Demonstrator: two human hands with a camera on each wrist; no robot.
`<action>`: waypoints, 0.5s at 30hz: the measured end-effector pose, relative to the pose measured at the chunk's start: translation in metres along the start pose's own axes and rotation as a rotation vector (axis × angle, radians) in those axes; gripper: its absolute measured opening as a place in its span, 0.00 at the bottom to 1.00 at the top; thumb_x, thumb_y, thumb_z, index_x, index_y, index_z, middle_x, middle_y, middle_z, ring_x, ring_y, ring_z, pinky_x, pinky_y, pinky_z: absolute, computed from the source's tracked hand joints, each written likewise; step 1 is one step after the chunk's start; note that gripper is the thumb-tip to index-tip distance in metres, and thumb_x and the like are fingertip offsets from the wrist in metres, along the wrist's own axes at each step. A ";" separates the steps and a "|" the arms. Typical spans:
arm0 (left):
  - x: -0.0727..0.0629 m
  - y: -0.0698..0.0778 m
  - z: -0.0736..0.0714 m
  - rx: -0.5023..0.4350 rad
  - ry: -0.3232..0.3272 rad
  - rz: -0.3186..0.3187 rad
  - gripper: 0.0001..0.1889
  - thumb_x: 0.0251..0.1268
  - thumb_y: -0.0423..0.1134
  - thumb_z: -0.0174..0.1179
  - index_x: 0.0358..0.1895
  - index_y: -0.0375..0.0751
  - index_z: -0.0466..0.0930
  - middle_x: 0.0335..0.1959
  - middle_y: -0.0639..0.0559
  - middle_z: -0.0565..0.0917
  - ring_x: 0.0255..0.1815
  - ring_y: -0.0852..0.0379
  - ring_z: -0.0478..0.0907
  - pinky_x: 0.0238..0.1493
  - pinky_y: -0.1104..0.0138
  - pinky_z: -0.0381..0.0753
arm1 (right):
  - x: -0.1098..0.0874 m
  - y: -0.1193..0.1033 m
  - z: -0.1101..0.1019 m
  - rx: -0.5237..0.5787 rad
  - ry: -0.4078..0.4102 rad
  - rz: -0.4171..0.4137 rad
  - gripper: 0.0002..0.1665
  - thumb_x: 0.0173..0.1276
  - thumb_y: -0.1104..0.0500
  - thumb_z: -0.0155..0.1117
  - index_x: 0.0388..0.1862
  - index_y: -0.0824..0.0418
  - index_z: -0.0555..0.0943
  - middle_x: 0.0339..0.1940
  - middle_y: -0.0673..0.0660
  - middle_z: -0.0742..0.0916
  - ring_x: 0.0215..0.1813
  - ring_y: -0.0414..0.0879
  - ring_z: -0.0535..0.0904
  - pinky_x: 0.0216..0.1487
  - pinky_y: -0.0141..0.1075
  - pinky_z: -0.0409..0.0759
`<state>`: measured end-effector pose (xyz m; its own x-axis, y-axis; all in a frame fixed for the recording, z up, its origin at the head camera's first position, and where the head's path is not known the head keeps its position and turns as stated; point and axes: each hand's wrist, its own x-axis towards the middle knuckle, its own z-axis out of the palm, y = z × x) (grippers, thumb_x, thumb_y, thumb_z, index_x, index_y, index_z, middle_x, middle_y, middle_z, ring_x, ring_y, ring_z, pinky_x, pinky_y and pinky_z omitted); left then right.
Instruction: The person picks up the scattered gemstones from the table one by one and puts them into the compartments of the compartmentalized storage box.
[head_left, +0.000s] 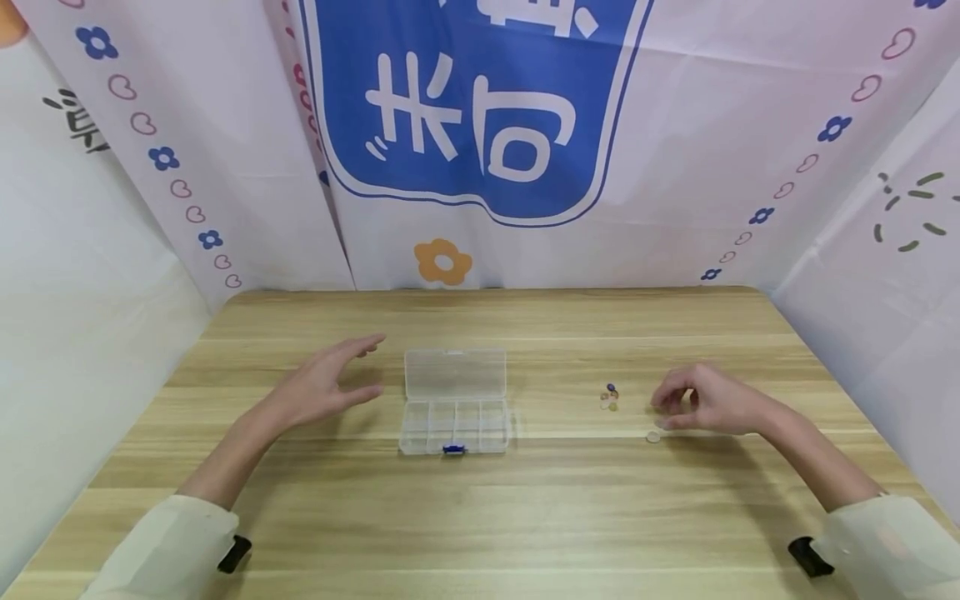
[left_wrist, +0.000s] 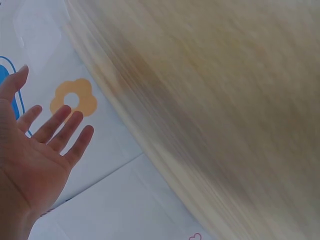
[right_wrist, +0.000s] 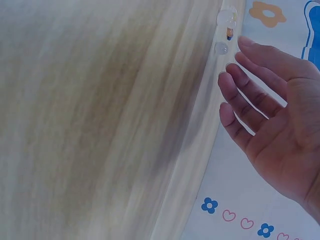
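A clear plastic compartment box (head_left: 453, 427) stands on the table with its lid (head_left: 455, 374) raised back; a blue clasp (head_left: 453, 449) marks its front. Left of it hovers my left hand (head_left: 318, 387), fingers extended and thumb apart, holding nothing. My right hand (head_left: 712, 402) is over the right side of the table, fingers loosely bent, with no held thing visible. Just below its thumb lies a small clear round piece (head_left: 653, 437). In the right wrist view, the fingertips appear apart from a clear round piece (right_wrist: 221, 48). Several tiny coloured pieces (head_left: 612, 407) lie clustered left of that hand.
The wood-grain table (head_left: 480, 533) ends at a white printed cloth (head_left: 697, 167) at the back, with more white cloth along both sides. A blue sign with white characters (head_left: 480, 108) hangs behind. Dark straps (head_left: 810, 557) show at both sleeve cuffs.
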<state>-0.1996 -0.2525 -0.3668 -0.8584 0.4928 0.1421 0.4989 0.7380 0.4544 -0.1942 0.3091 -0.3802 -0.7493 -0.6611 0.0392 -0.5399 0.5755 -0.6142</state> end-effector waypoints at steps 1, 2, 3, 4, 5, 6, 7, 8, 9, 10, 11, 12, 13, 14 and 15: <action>0.000 0.000 0.001 -0.005 0.000 0.003 0.39 0.70 0.44 0.68 0.78 0.32 0.62 0.74 0.33 0.71 0.68 0.32 0.73 0.65 0.35 0.70 | 0.000 0.000 0.000 0.007 -0.007 0.002 0.11 0.61 0.62 0.80 0.41 0.61 0.89 0.35 0.48 0.88 0.36 0.36 0.81 0.32 0.33 0.79; 0.000 0.000 0.001 -0.010 -0.001 0.005 0.39 0.69 0.44 0.68 0.78 0.33 0.62 0.74 0.33 0.71 0.68 0.32 0.73 0.65 0.35 0.71 | 0.000 -0.001 0.000 0.012 -0.012 0.004 0.10 0.61 0.63 0.80 0.41 0.61 0.89 0.36 0.48 0.88 0.36 0.35 0.81 0.32 0.33 0.79; 0.000 0.000 0.001 -0.017 -0.003 0.007 0.40 0.69 0.44 0.68 0.78 0.33 0.62 0.74 0.34 0.71 0.68 0.32 0.73 0.64 0.34 0.71 | 0.000 -0.001 0.000 0.016 -0.015 0.006 0.10 0.61 0.63 0.80 0.41 0.61 0.89 0.36 0.48 0.88 0.36 0.35 0.81 0.32 0.33 0.78; 0.000 0.000 0.002 -0.026 -0.006 0.008 0.40 0.69 0.44 0.68 0.78 0.33 0.62 0.74 0.34 0.71 0.68 0.32 0.73 0.64 0.34 0.71 | 0.000 -0.001 0.000 0.017 -0.017 0.010 0.10 0.60 0.64 0.80 0.41 0.61 0.89 0.36 0.49 0.88 0.36 0.35 0.81 0.32 0.33 0.78; 0.000 0.000 0.002 -0.034 -0.009 0.009 0.40 0.68 0.45 0.69 0.78 0.34 0.61 0.73 0.33 0.71 0.68 0.32 0.73 0.63 0.34 0.72 | 0.000 -0.001 0.000 0.016 -0.018 0.013 0.10 0.60 0.64 0.80 0.41 0.61 0.89 0.36 0.49 0.88 0.36 0.34 0.81 0.32 0.33 0.78; 0.000 0.000 0.002 -0.040 -0.011 0.009 0.41 0.68 0.45 0.69 0.79 0.34 0.61 0.73 0.33 0.72 0.68 0.33 0.73 0.63 0.34 0.72 | 0.000 -0.001 -0.001 0.015 -0.019 0.017 0.10 0.60 0.65 0.80 0.40 0.61 0.89 0.36 0.49 0.89 0.36 0.34 0.81 0.32 0.33 0.78; 0.000 0.000 0.003 -0.048 -0.014 0.009 0.41 0.68 0.45 0.69 0.79 0.34 0.61 0.73 0.33 0.72 0.68 0.33 0.73 0.62 0.34 0.72 | 0.000 -0.001 0.000 0.015 -0.019 0.018 0.11 0.60 0.65 0.80 0.40 0.61 0.89 0.35 0.49 0.89 0.36 0.34 0.81 0.32 0.33 0.79; -0.001 0.000 0.003 -0.053 -0.017 0.009 0.42 0.68 0.46 0.69 0.79 0.34 0.61 0.73 0.33 0.72 0.68 0.33 0.73 0.62 0.34 0.73 | 0.000 0.000 0.000 0.014 -0.019 0.019 0.11 0.59 0.66 0.80 0.40 0.61 0.89 0.35 0.49 0.89 0.36 0.34 0.81 0.32 0.33 0.79; -0.001 0.000 0.003 -0.059 -0.020 0.009 0.42 0.67 0.46 0.70 0.79 0.34 0.61 0.72 0.32 0.72 0.67 0.33 0.73 0.62 0.34 0.73 | 0.000 0.000 0.000 0.013 -0.020 0.021 0.11 0.59 0.66 0.80 0.40 0.61 0.89 0.35 0.49 0.89 0.36 0.34 0.81 0.32 0.33 0.79; -0.001 0.000 0.003 -0.065 -0.022 0.010 0.42 0.67 0.46 0.70 0.79 0.34 0.61 0.72 0.32 0.72 0.67 0.33 0.73 0.62 0.35 0.73 | 0.000 0.000 0.000 0.014 -0.020 0.020 0.11 0.59 0.66 0.80 0.40 0.61 0.89 0.35 0.49 0.89 0.36 0.34 0.81 0.32 0.33 0.79; -0.001 0.000 0.003 -0.069 -0.022 0.010 0.42 0.67 0.46 0.70 0.79 0.34 0.61 0.71 0.32 0.73 0.67 0.33 0.74 0.62 0.35 0.73 | 0.000 0.000 0.001 0.016 -0.022 0.021 0.11 0.59 0.66 0.80 0.40 0.61 0.89 0.35 0.49 0.89 0.36 0.34 0.81 0.32 0.33 0.79; -0.001 0.000 0.004 -0.070 -0.024 0.009 0.43 0.67 0.46 0.70 0.79 0.34 0.61 0.71 0.32 0.73 0.67 0.34 0.74 0.62 0.35 0.73 | -0.001 0.000 0.001 0.018 -0.023 0.020 0.11 0.58 0.67 0.80 0.40 0.61 0.89 0.35 0.48 0.89 0.36 0.34 0.81 0.32 0.33 0.79; -0.001 0.001 0.004 -0.074 -0.025 0.012 0.43 0.67 0.46 0.71 0.79 0.34 0.61 0.70 0.32 0.74 0.66 0.34 0.74 0.62 0.35 0.73 | -0.001 0.000 0.001 0.020 -0.022 0.016 0.10 0.58 0.67 0.80 0.39 0.61 0.89 0.35 0.49 0.89 0.36 0.34 0.81 0.32 0.33 0.79; -0.001 0.001 0.004 -0.077 -0.025 0.015 0.42 0.66 0.46 0.71 0.78 0.33 0.61 0.70 0.31 0.74 0.66 0.34 0.74 0.62 0.35 0.73 | -0.001 0.000 0.002 0.021 -0.022 0.011 0.10 0.58 0.67 0.80 0.39 0.60 0.89 0.35 0.49 0.89 0.36 0.34 0.81 0.32 0.33 0.79; -0.001 0.001 0.004 -0.079 -0.025 0.019 0.42 0.66 0.45 0.71 0.78 0.33 0.61 0.69 0.31 0.75 0.66 0.34 0.75 0.62 0.35 0.73 | -0.001 0.000 0.002 0.021 -0.021 0.006 0.10 0.58 0.68 0.80 0.38 0.60 0.89 0.35 0.49 0.89 0.36 0.34 0.82 0.32 0.33 0.79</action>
<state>-0.1979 -0.2503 -0.3701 -0.8454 0.5183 0.1294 0.5029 0.6905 0.5199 -0.1925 0.3091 -0.3819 -0.7444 -0.6675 0.0191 -0.5267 0.5694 -0.6312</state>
